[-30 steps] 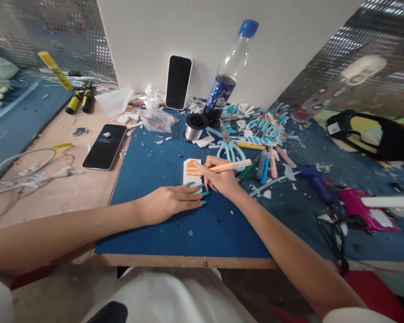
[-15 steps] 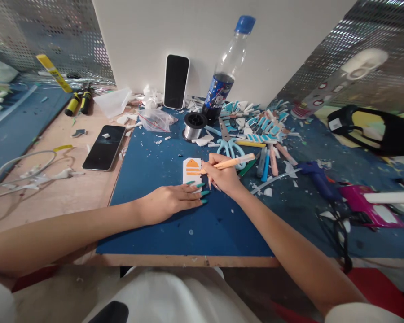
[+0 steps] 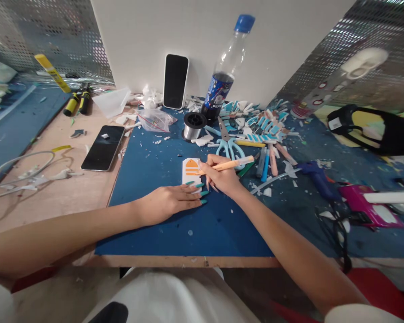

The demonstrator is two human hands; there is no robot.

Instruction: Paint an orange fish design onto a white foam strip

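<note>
A small white card (image 3: 186, 180) lies on the blue mat (image 3: 188, 242), bearing an orange rounded shape and orange stripes. My left hand (image 3: 170, 202) rests flat with its fingers stretched out, the tips pressing the lower part of the card. An orange marker (image 3: 227, 165) is pinched in my right hand (image 3: 222, 177), its tip against the card at the right end of a stripe. The lower right of the card is partly hidden by my fingers. Light-blue scissors (image 3: 229, 146) lie just beyond my right hand.
A cola bottle (image 3: 218, 85), a wire spool (image 3: 193, 125) and a propped phone (image 3: 175, 81) stand behind. Cut scraps (image 3: 262, 123) pile at the back right. A glue gun (image 3: 318, 179) lies to the right, another phone (image 3: 103, 148) to the left.
The marker tip has shifted slightly left across the card, and my right hand with it. My left hand stays in place on the card.
</note>
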